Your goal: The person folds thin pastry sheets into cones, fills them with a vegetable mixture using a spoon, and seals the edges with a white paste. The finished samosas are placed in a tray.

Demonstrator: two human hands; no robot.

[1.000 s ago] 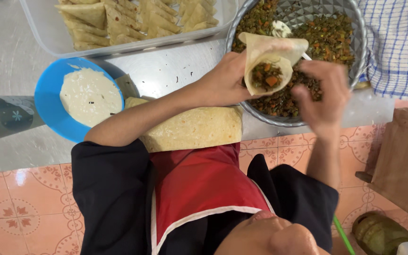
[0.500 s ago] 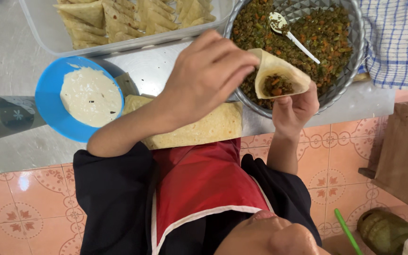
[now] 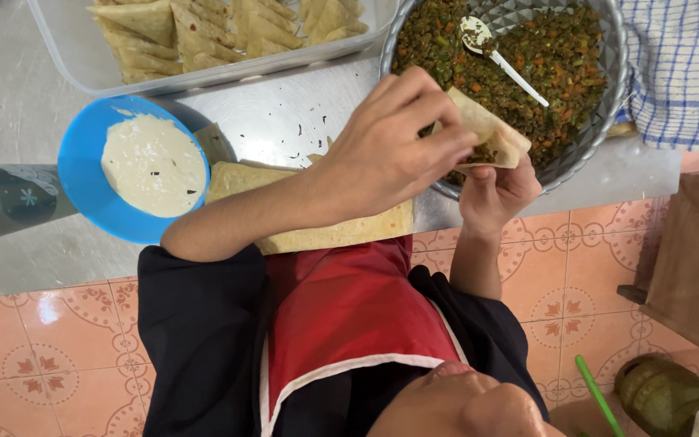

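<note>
A filled pastry cone (image 3: 489,129) is held over the near rim of a metal bowl (image 3: 611,105) of dark minced filling. My right hand (image 3: 499,194) grips the cone from below. My left hand (image 3: 382,158) lies over its top, fingers pressing the pastry flap down. Only a little filling shows at the cone's mouth. A white spoon (image 3: 505,63) rests in the filling. Under my left forearm lies a stack of flat pastry sheets (image 3: 341,231).
A blue bowl (image 3: 81,166) of white paste sits left of the sheets on the steel table (image 3: 10,105). A clear tub (image 3: 66,57) of folded triangles stands at the back. A checked cloth (image 3: 681,73) is at the right, with a wooden piece (image 3: 697,259) and a green jar (image 3: 661,392) on the tiled floor.
The spoon was left in the bowl. The cone passed from my left hand to my right, and my left hand came over it and folded the flap down.
</note>
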